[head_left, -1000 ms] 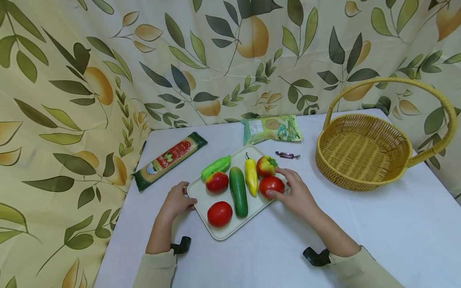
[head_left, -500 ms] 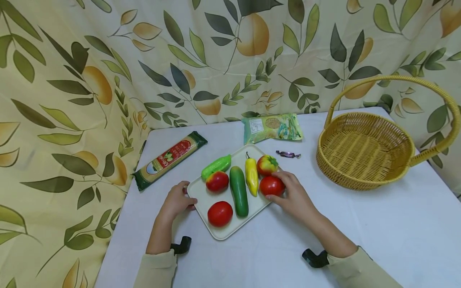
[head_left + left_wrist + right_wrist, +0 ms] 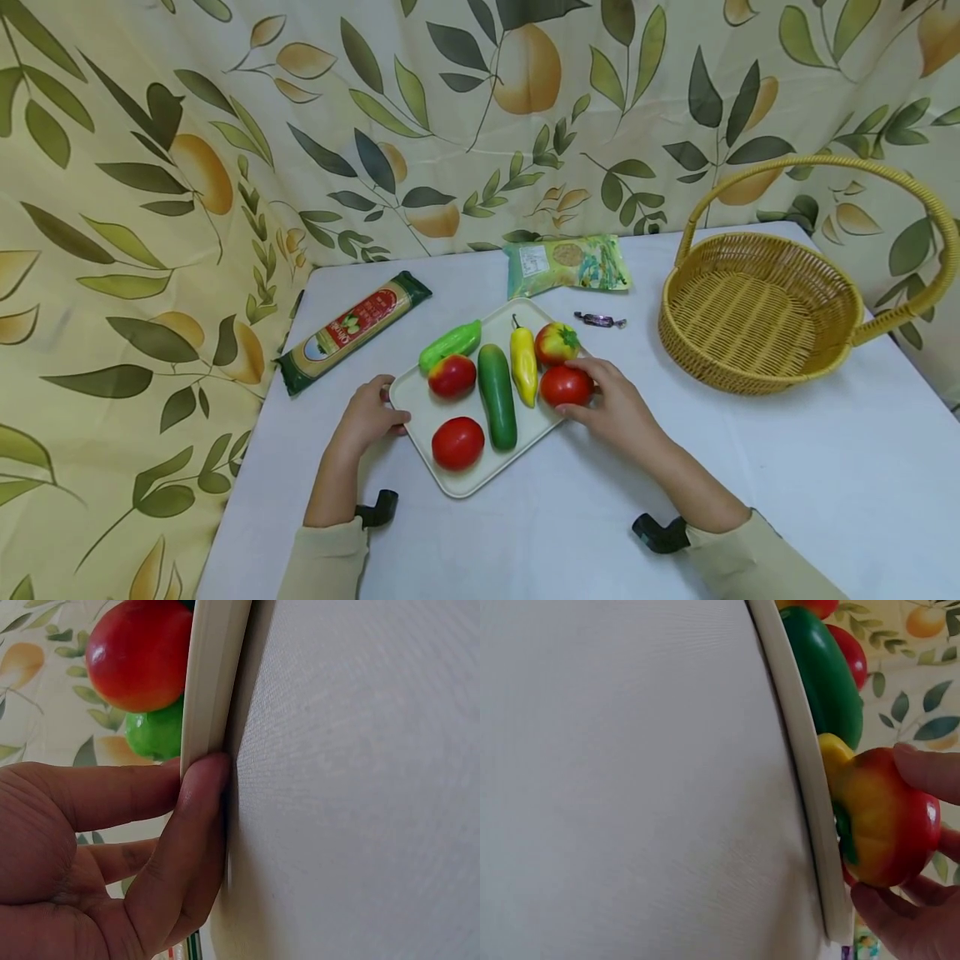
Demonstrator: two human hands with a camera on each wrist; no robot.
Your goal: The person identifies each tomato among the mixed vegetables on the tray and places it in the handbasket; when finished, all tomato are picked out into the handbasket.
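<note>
A white rectangular tray (image 3: 420,417) lies on the table, carrying several vegetables and fruits. My left hand (image 3: 367,417) pinches its left edge; in the left wrist view the thumb lies over the rim and fingers (image 3: 202,784) are under it. At the tray's right side my right hand (image 3: 622,412) grips a red tomato (image 3: 564,387), also seen as a red-yellow tomato (image 3: 885,817) between thumb and fingers in the right wrist view. Around it are a yellow pepper (image 3: 523,367), a red-yellow fruit (image 3: 556,343), a cucumber (image 3: 497,400), a green pepper (image 3: 450,347), a mango-like fruit (image 3: 452,378) and another tomato (image 3: 458,444).
A yellow wicker basket (image 3: 757,379) with a tall handle stands at the right. Behind the tray lie a green food packet (image 3: 570,264) and a small wrapped candy (image 3: 600,320). A long pasta-like packet (image 3: 355,332) lies at the left. Patterned curtain (image 3: 480,125) backs the table.
My right hand has moved slightly left, its fingers coming round the red tomato. The left hand keeps its hold on the tray, which stays in place.
</note>
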